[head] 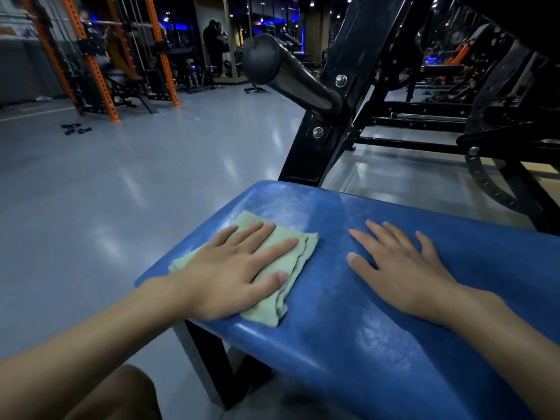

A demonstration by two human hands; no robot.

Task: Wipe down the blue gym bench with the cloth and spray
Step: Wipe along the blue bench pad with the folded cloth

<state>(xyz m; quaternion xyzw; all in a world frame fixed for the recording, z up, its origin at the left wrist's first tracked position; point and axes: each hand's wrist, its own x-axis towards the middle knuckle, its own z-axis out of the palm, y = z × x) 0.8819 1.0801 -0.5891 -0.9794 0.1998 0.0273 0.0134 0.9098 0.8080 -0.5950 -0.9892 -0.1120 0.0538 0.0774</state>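
Left hand (233, 268) flat on folded green cloth (291, 268); glossy blue bench (348, 313).

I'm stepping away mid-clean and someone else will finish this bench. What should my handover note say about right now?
Left hand: flat, pressing the green cloth onto the left end of the blue bench.
Right hand: flat on the bare bench, holding nothing.
Spray: not in view.
Done: cannot tell; smears show near the far edge.
To do: wipe the whole bench to be safe.

dim gym w/ blue accent lights, ceiling glare streaks on floor (121, 183), wide-angle bending at edges, bg soft
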